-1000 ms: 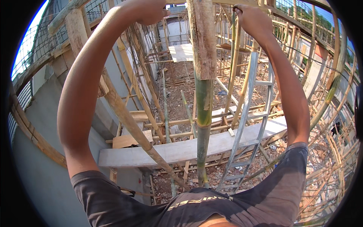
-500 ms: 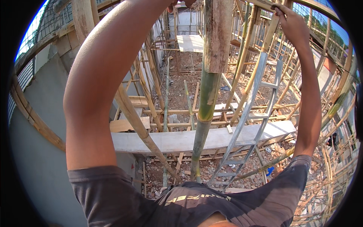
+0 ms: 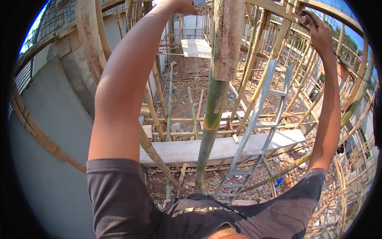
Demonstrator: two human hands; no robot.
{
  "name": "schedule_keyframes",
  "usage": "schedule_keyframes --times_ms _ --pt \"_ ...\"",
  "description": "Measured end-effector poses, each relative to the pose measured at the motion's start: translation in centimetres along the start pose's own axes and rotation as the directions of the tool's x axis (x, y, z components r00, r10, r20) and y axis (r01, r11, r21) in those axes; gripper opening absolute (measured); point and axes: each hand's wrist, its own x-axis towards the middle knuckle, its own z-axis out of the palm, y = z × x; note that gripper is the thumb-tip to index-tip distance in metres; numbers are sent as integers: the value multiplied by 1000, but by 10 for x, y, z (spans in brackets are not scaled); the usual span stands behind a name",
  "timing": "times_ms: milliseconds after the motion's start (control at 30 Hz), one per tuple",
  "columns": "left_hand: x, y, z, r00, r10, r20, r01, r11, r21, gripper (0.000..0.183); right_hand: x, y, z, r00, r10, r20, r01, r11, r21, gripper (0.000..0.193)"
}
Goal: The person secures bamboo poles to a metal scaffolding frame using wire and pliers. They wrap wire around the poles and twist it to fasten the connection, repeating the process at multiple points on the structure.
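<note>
Both my arms reach up over my head on a bamboo scaffold. My left hand [image 3: 184,6] sits at the top edge of the view, mostly cut off, so what it holds is hidden. My right hand [image 3: 317,30] is curled around a wooden beam [image 3: 286,8] high at the upper right. Between my arms stands an upright green bamboo pole [image 3: 211,123], and a rough wooden plank [image 3: 229,40] is lashed against its upper part.
A grey metal ladder [image 3: 254,131] leans just right of the pole. Below lie a concrete beam [image 3: 223,149], gravel ground and loose timber. A grey concrete wall [image 3: 47,131] runs on the left. Bamboo bracing [image 3: 350,115] fills the right side.
My view has tilted and moved closer to the pole. My left arm has swung nearer the camera, its hand slipping past the top edge. My right hand stays up on the beam.
</note>
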Motion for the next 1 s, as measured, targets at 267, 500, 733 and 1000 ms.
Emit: schedule_keyframes --times_ms 267,500,733,1000 --pt "-32 49 -24 991 -41 126 85 928 -364 45 8 -30 -25 999 33 35 -33 999 -11 34" --pt "-61 51 -57 928 -363 87 316 638 -703 36 24 -109 -14 933 356 52 -351 933 -80 38" --pt "-71 74 -80 882 -428 198 322 239 -916 27 35 -122 8 981 191 -43 -195 934 -298 37" --pt "-108 122 -137 911 -316 264 188 -252 -949 14 32 -114 -8 998 14 64 20 869 -495 32"
